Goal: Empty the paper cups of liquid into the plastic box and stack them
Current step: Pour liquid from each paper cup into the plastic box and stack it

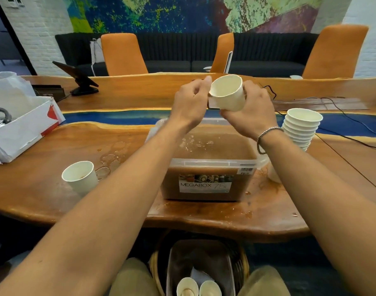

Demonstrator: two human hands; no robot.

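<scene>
A clear plastic box [212, 162] of brown liquid is seen on the wooden worktop [44, 189]. Above its far edge a tilted white paper cup [229, 95] is gripped by the right hand [251, 112], with the left hand [189, 105] curled at its rim, hold unclear.

Both forearms are reaching far; the right grip [251, 113] is clasping a paper cup [227, 94], the left grip [190, 103] is curling fingers at its rim.
</scene>
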